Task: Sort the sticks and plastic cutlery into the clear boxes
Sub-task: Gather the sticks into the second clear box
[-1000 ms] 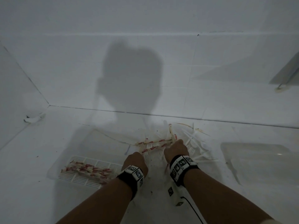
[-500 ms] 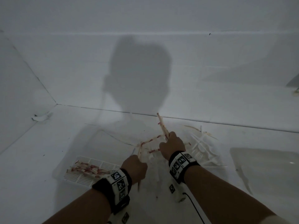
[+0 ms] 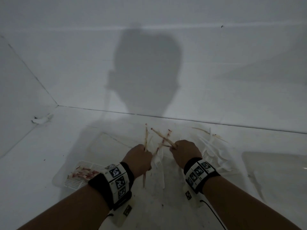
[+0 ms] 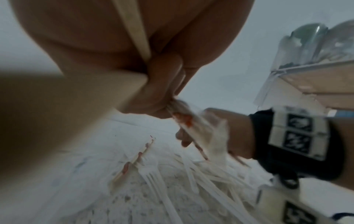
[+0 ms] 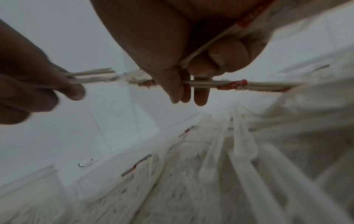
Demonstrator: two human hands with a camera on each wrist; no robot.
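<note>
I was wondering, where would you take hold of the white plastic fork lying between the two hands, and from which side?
Judging by the head view, I would pinch the white plastic fork by its thin handle, coming down from above. It lies flat on the surface with its tines nearest the person, between the left hand and right hand, both already gripping sticks, so one must let go first.

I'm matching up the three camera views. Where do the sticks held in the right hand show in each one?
Head: sticks in the right hand, centre, fanning up-left from the right hand.
Left wrist: blurred, centre-right, red-stained.
Right wrist: crossing mid-frame under the fingers.
Shared landmark: the white forks on the floor below.
</note>
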